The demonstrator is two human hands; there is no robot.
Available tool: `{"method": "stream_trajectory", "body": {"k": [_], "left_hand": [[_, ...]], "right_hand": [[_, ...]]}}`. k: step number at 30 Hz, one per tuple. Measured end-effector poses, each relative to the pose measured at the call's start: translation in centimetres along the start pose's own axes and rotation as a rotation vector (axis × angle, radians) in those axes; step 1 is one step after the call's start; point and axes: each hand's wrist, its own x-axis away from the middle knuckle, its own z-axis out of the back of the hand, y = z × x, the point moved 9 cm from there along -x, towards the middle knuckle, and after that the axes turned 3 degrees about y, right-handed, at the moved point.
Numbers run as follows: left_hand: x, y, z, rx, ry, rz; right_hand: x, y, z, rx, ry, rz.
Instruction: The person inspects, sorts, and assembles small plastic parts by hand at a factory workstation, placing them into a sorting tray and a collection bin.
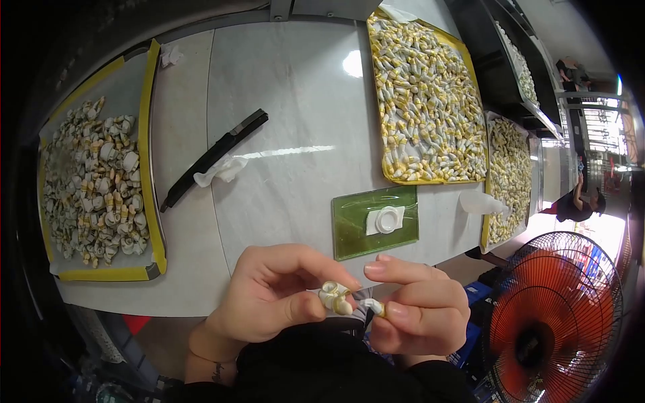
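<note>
Close to my body, my left hand (265, 292) pinches a small white figurine piece with yellow bands and a round hollow top (334, 295) between thumb and fingers. Facing it, my right hand (430, 309) grips a smaller white piece with a yellow end (371, 306) between thumb and fingertips. The two pieces are very near each other; whether they touch I cannot tell. Just beyond my hands lies a green mat (346, 242), with a small round white dish (388, 219) on a folded white tissue.
A yellow-edged tray (146, 154) of larger pieces stands left. Another yellow-edged tray (437, 182) of small pieces lies far right, with a third tray (508, 178) beyond. A black strip-like tool (215, 156), crumpled tissue (225, 170), translucent bottle (478, 203) and orange fan (547, 309) are around.
</note>
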Motion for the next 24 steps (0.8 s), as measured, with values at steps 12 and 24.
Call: {"method": "stream_trajectory", "body": {"k": [12,24], "left_hand": [[-0.1,-0.8,0.8,-0.023,0.195,0.146],[-0.2,-0.7,0.8,0.001,0.201,0.132]], "right_hand": [[-0.6,-1.5,-1.2,0.255,-0.102,0.168],[-0.9,-1.6,-1.4,0.307,-0.117,0.156]]}}
